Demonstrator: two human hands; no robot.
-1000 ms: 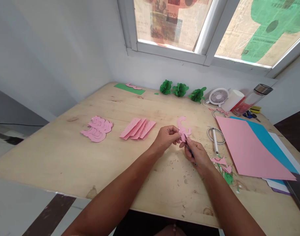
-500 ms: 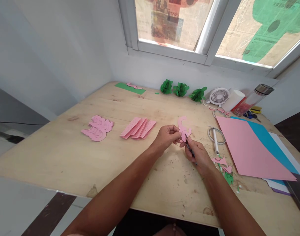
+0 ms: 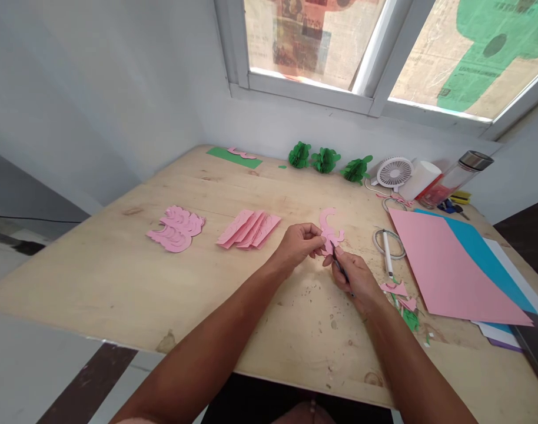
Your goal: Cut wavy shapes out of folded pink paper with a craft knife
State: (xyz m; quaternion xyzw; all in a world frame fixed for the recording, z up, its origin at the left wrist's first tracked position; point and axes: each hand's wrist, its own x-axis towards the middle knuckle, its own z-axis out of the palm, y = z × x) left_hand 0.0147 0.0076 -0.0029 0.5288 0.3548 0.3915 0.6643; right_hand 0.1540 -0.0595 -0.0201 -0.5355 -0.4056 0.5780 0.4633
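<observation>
Between finger and thumb, my left hand [image 3: 302,244] pinches a curvy pink paper cutout [image 3: 328,221] above the table. My right hand [image 3: 355,274] is closed around a dark, slim cutting tool, apparently scissors [image 3: 341,268], whose tip meets the cutout's lower part. The fingers hide most of the handles. Left of my hands lie several folded pink paper strips [image 3: 248,229] with faint drawn curves. Farther left sits a pile of scalloped pink paper cutouts [image 3: 177,228].
Green paper balls [image 3: 325,160] stand along the wall beside a small white fan [image 3: 393,172] and a glass bottle [image 3: 461,176]. On the right are a white pen [image 3: 387,253], paper scraps [image 3: 410,318] and pink sheets [image 3: 454,265]. A green strip [image 3: 233,158] lies at the back.
The cutout and the tool at its edge have barely shifted between my fingers. The whole view has moved very slightly; everything else stays in place.
</observation>
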